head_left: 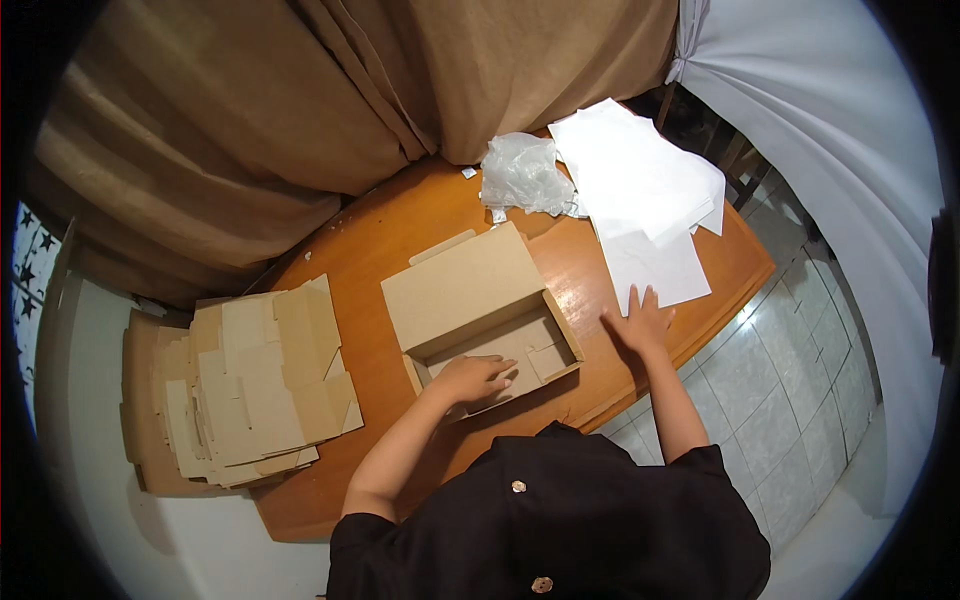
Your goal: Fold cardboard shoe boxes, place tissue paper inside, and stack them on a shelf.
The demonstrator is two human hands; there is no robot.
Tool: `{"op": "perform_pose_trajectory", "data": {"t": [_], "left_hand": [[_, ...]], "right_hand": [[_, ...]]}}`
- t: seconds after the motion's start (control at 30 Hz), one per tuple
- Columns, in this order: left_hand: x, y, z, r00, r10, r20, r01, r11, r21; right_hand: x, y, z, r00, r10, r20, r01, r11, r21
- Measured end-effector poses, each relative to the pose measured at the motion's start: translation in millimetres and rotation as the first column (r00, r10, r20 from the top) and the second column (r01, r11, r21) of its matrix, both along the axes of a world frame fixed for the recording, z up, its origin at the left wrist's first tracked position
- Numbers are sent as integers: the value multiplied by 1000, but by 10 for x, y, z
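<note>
An open brown cardboard box (462,285) sits in the middle of the wooden table, its lid folded back away from me. Over the near wall of the box reaches my left hand (474,379), its fingers stretched out inside and holding nothing that I can see. My right hand (642,322) is spread at the near edge of a white paper sheet (655,268), fingertips on or just over it. That sheet lies at the front of a loose pile of white paper (635,170).
Flattened cardboard boxes (262,385) are stacked at the table's left end. A crumpled translucent plastic bag (524,176) lies at the back beside the paper. Brown curtains (240,110) hang along the far edge of the wooden table (350,240). Tiled floor (775,370) shows on the right.
</note>
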State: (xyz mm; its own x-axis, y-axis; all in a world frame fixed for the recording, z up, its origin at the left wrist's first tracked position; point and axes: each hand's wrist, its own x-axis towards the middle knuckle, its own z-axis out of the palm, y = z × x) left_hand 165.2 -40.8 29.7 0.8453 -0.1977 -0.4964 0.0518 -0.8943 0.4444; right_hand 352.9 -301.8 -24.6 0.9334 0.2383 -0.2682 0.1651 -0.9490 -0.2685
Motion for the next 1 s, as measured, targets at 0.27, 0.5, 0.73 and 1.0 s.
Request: {"op": "perform_pose_trajectory", "data": {"t": [0.27,0.5,0.73,1.0], "left_hand": [[18,-193,337,946,192,261,-93,932,-349],[12,-304,406,907,258,331,-131,923,-361],[-50,-357,449,881,331,337,-171,889,-425],[33,-427,547,890,317,328,-161,891,-424]], "right_hand": [[-581,-421,170,897,425,-125,-441,883,-161],[-920,-609,158,878,472,85,-475,880,20],[-984,-800,-136,832,537,142,-552,827,106],[-1095,-890,-147,775,569,275,-621,768,158]]}}
